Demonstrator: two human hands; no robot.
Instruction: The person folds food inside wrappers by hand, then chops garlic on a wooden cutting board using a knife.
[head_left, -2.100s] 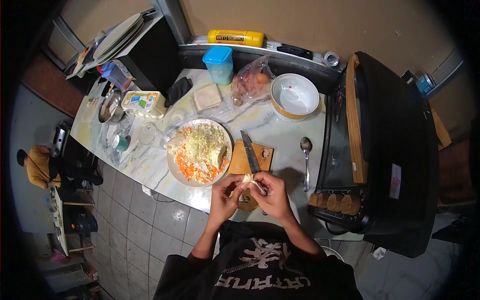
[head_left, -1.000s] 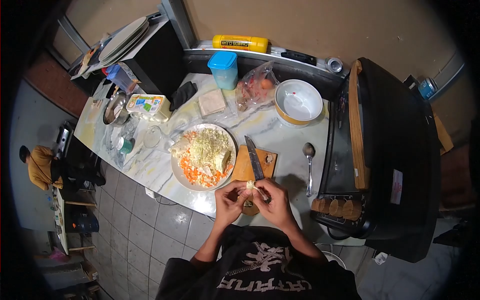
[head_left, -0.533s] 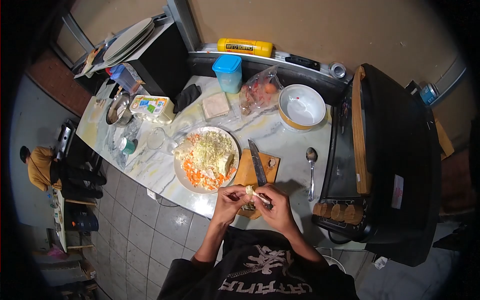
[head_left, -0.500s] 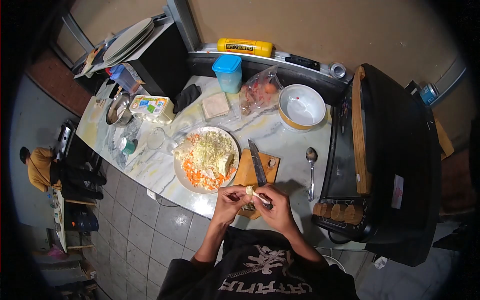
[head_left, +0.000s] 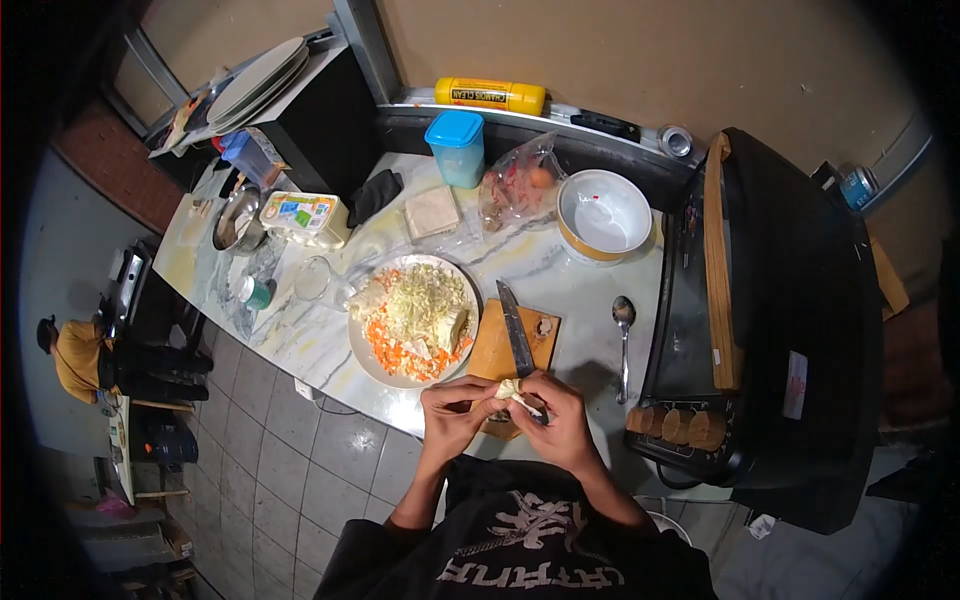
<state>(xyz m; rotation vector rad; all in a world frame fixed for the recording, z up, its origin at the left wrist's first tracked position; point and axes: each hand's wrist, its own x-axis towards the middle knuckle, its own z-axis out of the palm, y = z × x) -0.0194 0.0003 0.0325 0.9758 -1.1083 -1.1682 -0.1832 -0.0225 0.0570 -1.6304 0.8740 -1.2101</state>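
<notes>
Between my two hands is a small pale piece of food (head_left: 508, 391), perhaps garlic. My left hand (head_left: 452, 412) pinches it from the left, and my right hand (head_left: 556, 418) grips it from the right. Both are over the near end of a wooden cutting board (head_left: 491, 345). A knife (head_left: 516, 328) lies on the board, its handle end partly hidden by my right hand. Left of the board, a white plate (head_left: 362, 362) holds shredded cabbage (head_left: 420, 300) and chopped orange carrot (head_left: 388, 347). A metal spoon (head_left: 624, 345) rests to the right.
Farther back are a white bowl (head_left: 603, 215), a plastic bag (head_left: 520, 185), a blue-lidded container (head_left: 455, 150) and a labelled tub (head_left: 303, 217). A large black appliance (head_left: 790, 300) stands at right. Another person (head_left: 80, 360) is at the far left.
The pale piece has turned between my fingers, and my left hand has shifted slightly left. The other person has changed posture. Earlier, the whole view shifted a little.
</notes>
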